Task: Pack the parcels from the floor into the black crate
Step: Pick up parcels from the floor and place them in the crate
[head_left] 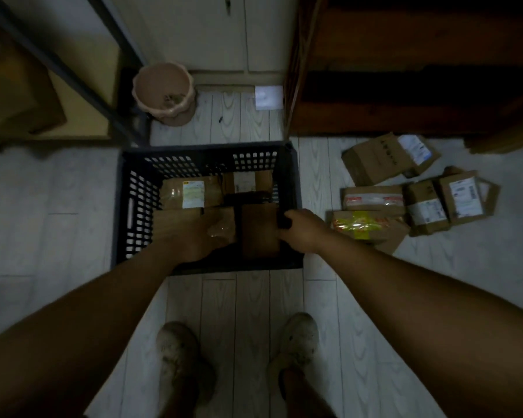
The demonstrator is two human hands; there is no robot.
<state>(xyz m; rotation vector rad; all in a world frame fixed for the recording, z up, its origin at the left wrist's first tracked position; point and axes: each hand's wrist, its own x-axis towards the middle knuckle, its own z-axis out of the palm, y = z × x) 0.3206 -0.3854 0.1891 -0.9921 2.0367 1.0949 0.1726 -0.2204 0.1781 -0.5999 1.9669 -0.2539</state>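
The black crate (pixel 127 206) stands on the floor ahead of my feet with several brown parcels inside. One parcel with a white and yellow label (pixel 191 193) lies at the back left of the crate. A plain brown parcel (pixel 258 230) stands near the crate's right wall. My right hand (pixel 302 230) reaches over that wall and its fingers curl around this parcel's right edge. My left hand (pixel 200 239) is inside the crate and lies on the parcels at the front left. Several more parcels (pixel 372 200) lie on the floor to the right of the crate.
A pink plant pot (pixel 163 93) stands behind the crate beside a dark metal rack (pixel 73 76). A dark wooden cabinet (pixel 405 70) fills the back right. A white paper (pixel 268 97) lies by its foot. My two shoes (pixel 178 354) are on the pale plank floor.
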